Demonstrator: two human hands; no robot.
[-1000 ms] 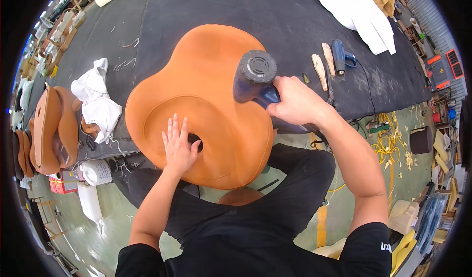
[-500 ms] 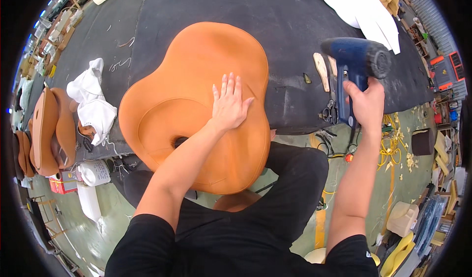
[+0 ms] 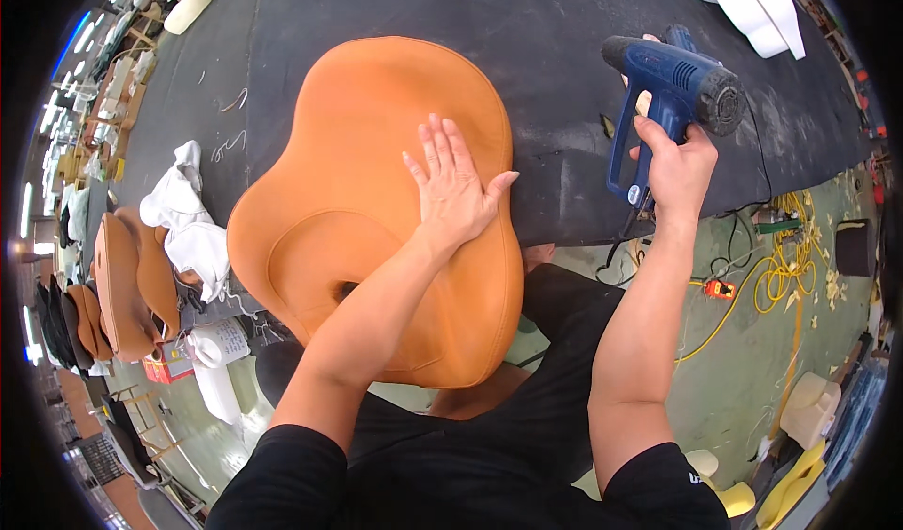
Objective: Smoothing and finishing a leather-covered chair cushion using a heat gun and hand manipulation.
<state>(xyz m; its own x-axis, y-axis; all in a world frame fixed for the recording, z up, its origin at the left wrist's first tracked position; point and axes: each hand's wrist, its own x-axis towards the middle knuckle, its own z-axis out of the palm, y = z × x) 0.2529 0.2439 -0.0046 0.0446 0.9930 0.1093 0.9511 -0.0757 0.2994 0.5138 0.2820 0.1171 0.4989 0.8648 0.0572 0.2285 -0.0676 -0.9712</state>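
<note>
An orange, leather-like padded seat cushion (image 3: 395, 97) with curved lobes lies across the dark table and my lap. A round recess and a small dark hole show in its lower left part. My left hand (image 3: 456, 193) is pressed flat on the cushion's right half, fingers stretched out and thumb spread toward the right edge. To the right of the cushion, my right hand (image 3: 679, 168) grips a dark blue heat gun (image 3: 673, 83) by its handle, above the tabletop. Its nozzle points to the upper left, away from the cushion. Tools behind the gun are mostly hidden.
A white cloth (image 3: 191, 220) lies at the table's left edge, beside brown padded pieces (image 3: 127, 281). White shaped pieces (image 3: 752, 3) rest at the far right. Below, yellow cable (image 3: 785, 267) coils on the green floor, and a white jug (image 3: 218, 344) stands left.
The heat gun has turned in my right hand and moved slightly left. My left hand has slid a little toward the cushion's right edge. The whole view has shifted somewhat.
</note>
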